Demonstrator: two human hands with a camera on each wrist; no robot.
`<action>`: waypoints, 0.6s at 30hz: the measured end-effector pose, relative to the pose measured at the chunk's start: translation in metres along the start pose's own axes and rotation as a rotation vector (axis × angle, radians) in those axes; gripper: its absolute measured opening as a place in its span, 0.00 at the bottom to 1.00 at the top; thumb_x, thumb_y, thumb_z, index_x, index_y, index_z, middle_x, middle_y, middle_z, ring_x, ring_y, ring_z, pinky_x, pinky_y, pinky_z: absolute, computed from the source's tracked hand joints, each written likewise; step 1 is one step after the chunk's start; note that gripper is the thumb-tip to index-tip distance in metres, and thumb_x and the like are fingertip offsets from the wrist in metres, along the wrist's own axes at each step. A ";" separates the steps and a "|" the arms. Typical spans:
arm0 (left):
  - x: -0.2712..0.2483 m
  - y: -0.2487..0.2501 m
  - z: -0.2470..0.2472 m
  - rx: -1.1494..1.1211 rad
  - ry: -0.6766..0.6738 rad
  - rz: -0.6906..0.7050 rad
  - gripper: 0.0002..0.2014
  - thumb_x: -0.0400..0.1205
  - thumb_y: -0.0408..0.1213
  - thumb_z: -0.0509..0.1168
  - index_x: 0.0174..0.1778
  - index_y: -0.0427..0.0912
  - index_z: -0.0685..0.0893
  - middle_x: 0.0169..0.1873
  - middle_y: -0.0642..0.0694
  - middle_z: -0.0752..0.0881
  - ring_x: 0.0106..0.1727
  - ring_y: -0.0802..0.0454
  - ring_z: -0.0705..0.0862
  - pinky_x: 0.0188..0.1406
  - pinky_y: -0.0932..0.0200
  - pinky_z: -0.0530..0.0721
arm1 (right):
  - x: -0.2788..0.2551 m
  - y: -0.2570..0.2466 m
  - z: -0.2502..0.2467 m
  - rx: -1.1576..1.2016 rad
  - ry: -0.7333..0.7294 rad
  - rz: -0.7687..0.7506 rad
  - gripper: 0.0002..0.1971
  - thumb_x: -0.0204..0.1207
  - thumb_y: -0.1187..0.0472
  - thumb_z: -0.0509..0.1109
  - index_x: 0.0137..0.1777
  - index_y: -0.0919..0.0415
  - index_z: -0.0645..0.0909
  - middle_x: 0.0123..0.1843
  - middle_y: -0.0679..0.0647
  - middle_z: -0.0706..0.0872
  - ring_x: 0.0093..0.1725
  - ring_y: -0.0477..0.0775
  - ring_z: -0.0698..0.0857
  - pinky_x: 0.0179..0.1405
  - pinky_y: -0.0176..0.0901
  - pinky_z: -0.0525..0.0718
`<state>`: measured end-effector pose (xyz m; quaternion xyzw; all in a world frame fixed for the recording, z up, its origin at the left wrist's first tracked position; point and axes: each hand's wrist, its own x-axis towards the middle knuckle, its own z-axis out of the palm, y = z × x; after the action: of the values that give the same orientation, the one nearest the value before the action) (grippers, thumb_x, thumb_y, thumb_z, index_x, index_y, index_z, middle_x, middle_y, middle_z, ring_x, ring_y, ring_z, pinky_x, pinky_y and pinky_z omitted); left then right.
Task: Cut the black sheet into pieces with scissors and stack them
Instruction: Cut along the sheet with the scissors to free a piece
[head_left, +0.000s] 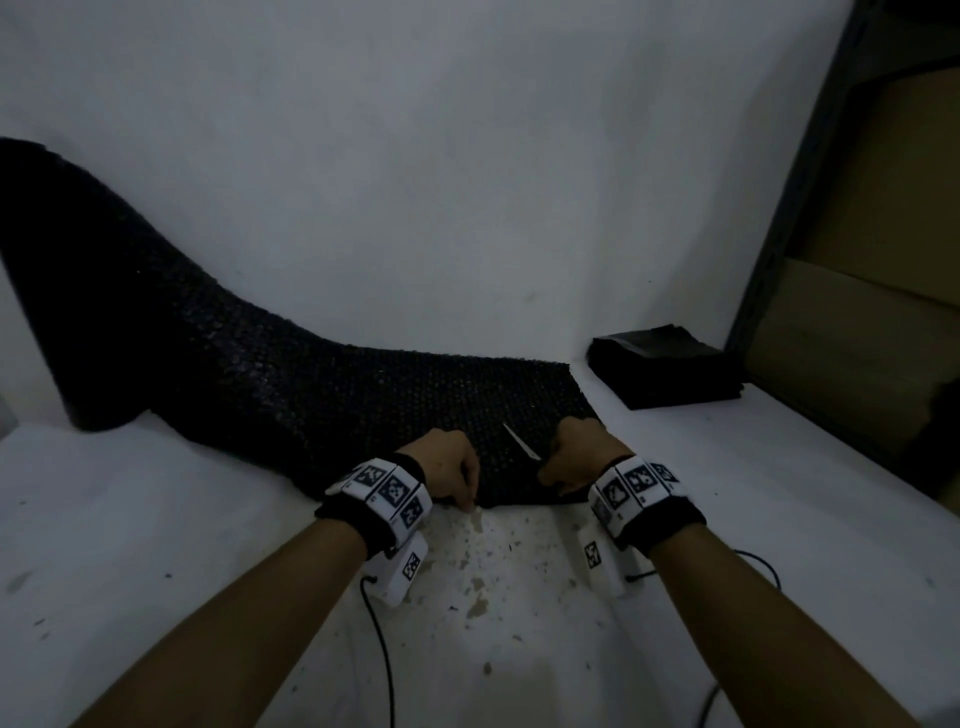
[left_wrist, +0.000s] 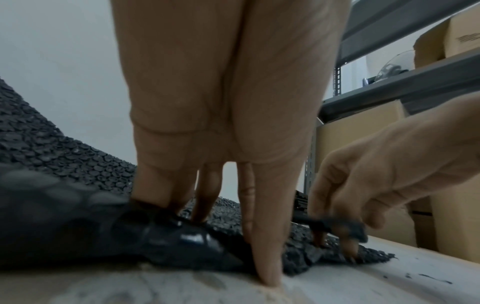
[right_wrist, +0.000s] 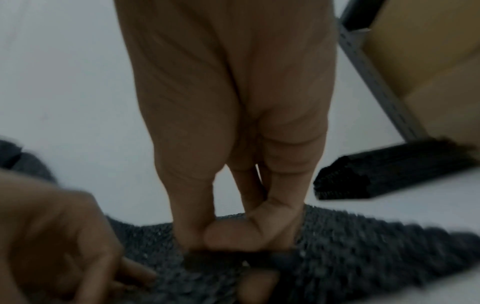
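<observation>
A long black bubble-textured sheet (head_left: 260, 374) runs from a raised roll at the left down onto the white table (head_left: 156, 519), ending in front of me. My left hand (head_left: 452, 470) presses straight fingers (left_wrist: 267, 246) down on the sheet's near edge (left_wrist: 64, 156). Just to the right, my right hand (head_left: 576, 457) grips the dark handles of the scissors (head_left: 519, 441), whose pale blade points away to the left over the sheet. The right wrist view shows thumb and fingers (right_wrist: 233, 226) curled round the handle (right_wrist: 228, 261). A stack of cut black pieces (head_left: 667, 366) lies at the back right.
A grey metal shelf (head_left: 789, 208) with cardboard boxes (head_left: 857, 338) stands along the right side. A white wall rises behind the table. The tabletop near me is scuffed and speckled (head_left: 478, 571). Thin black cables (head_left: 379, 649) trail from the wrist units.
</observation>
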<state>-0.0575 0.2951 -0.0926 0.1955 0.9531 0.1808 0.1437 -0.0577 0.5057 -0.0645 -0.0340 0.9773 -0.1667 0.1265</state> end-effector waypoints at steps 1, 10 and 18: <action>0.001 0.001 0.001 0.003 0.014 -0.007 0.04 0.74 0.35 0.80 0.41 0.41 0.93 0.40 0.49 0.91 0.44 0.53 0.88 0.46 0.57 0.89 | 0.001 0.004 0.000 0.080 -0.002 -0.004 0.13 0.71 0.56 0.81 0.36 0.65 0.83 0.38 0.59 0.89 0.39 0.55 0.89 0.35 0.41 0.88; -0.002 0.002 0.004 -0.029 0.077 -0.009 0.04 0.76 0.36 0.78 0.42 0.43 0.91 0.46 0.46 0.91 0.48 0.49 0.87 0.46 0.56 0.87 | -0.032 0.027 0.009 0.895 -0.371 -0.031 0.12 0.83 0.58 0.72 0.56 0.68 0.88 0.47 0.63 0.85 0.40 0.58 0.75 0.36 0.44 0.78; -0.005 0.006 0.005 -0.055 0.144 -0.033 0.02 0.79 0.34 0.75 0.45 0.41 0.89 0.48 0.43 0.89 0.45 0.51 0.84 0.39 0.61 0.80 | -0.068 0.034 0.017 0.835 -0.562 -0.062 0.23 0.83 0.46 0.69 0.64 0.67 0.84 0.49 0.60 0.89 0.41 0.55 0.85 0.41 0.48 0.85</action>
<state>-0.0493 0.2996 -0.0935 0.1620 0.9588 0.2182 0.0833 0.0119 0.5395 -0.0749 -0.0532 0.7538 -0.5316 0.3825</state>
